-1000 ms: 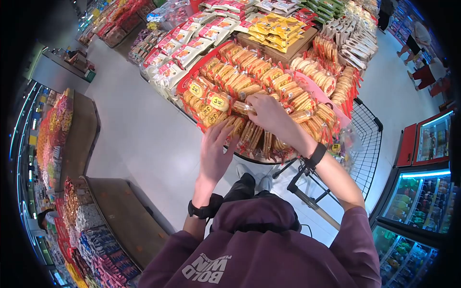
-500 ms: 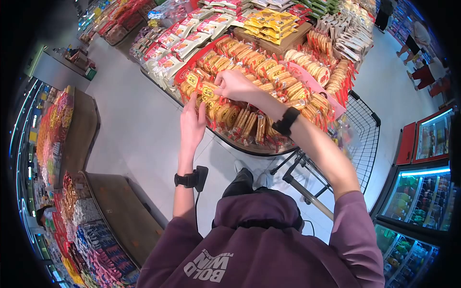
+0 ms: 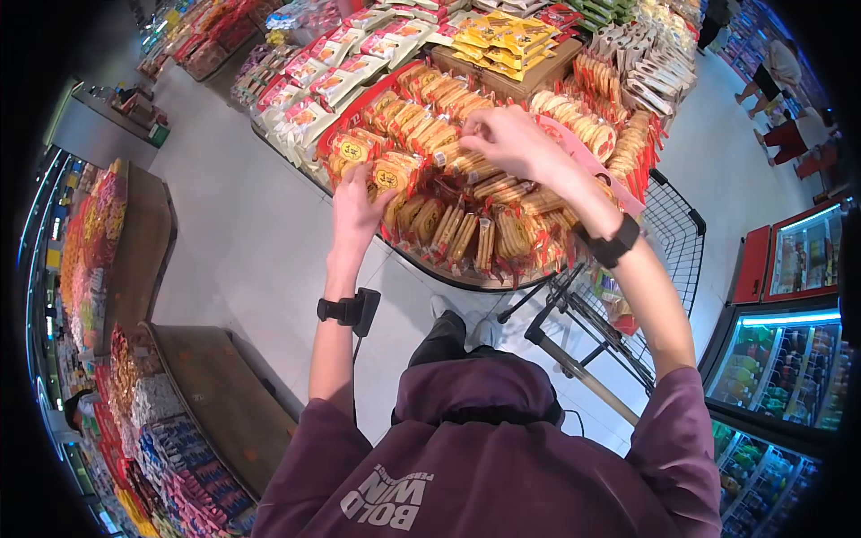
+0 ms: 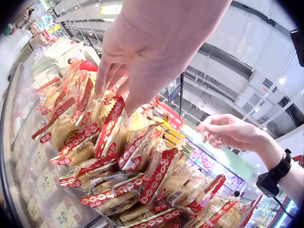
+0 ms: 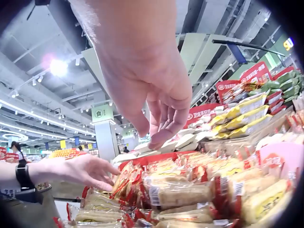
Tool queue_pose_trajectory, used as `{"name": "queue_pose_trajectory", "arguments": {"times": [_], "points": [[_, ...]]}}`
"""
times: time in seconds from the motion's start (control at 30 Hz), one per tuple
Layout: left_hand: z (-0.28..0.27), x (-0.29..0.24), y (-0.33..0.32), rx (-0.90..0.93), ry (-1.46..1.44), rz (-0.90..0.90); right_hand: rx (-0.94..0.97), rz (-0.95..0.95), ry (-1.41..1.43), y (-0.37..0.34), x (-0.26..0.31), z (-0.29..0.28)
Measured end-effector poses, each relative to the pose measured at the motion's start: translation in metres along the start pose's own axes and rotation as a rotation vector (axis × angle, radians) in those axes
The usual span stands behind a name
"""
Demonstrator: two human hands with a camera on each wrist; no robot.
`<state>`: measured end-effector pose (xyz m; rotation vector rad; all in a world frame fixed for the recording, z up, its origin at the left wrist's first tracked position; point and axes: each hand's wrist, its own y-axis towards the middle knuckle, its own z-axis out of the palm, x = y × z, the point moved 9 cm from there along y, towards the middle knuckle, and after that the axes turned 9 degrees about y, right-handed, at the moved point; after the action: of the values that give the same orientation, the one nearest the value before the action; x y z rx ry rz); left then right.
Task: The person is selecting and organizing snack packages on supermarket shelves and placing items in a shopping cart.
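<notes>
Wrapped biscuit packets point(image 4: 110, 121) are heaped on the round-ended surface point(image 3: 466, 286), and one at the front left corner is held lightly by the left hand point(image 3: 354, 215), its fingers and thumb part open and set on either side of the wrapper. The right hand point(image 3: 511, 142) is raised just above the middle rows, its fingers loosely curled, with nothing seen in its grasp

By the look of it, the handling is partway through. Along the curved front edge, packets are stood on edge side by side, and the rows further back are laid in fairly even lines. Less order is seen between them: a darker, lower patch point(image 3: 444, 190) is left behind the front row, with packets tilted in differing directions. At the left corner, yellow-labelled faces are turned upward, but the packet there has not been let go. The pink board point(image 3: 558, 134) is set beside the rows, and yellow packs point(image 3: 502, 40) are stacked beyond on a cardboard box point(image 3: 540, 72)
</notes>
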<state>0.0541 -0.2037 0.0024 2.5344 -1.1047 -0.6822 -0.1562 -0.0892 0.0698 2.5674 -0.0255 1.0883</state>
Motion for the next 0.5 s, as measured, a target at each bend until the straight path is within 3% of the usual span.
{"name": "queue_pose_trajectory", "arguments": {"times": [0.07,0.17,0.27,0.37,0.47,0.5], "points": [[-0.008,0.0,-0.003,-0.069,0.013,-0.007,0.011,0.15,-0.044,-0.028,-0.008,-0.028],[-0.019,0.008,-0.008,-0.155,-0.007,-0.024,-0.018,0.153,-0.073,-0.07,-0.028,-0.055],[-0.019,0.005,-0.004,-0.019,-0.091,-0.141,-0.01,0.236,-0.094,-0.109,-0.035,-0.062],[-0.026,-0.049,0.004,-0.1,-0.136,0.132,0.015,0.22,-0.115,-0.128,-0.03,-0.049],[-0.01,-0.107,0.002,-0.02,-0.097,0.408,0.012,-0.04,-0.21,-0.125,-0.024,-0.018],[-0.001,-0.119,0.0,0.021,-0.061,0.449,0.017,-0.047,-0.254,-0.121,-0.023,-0.007]]}}
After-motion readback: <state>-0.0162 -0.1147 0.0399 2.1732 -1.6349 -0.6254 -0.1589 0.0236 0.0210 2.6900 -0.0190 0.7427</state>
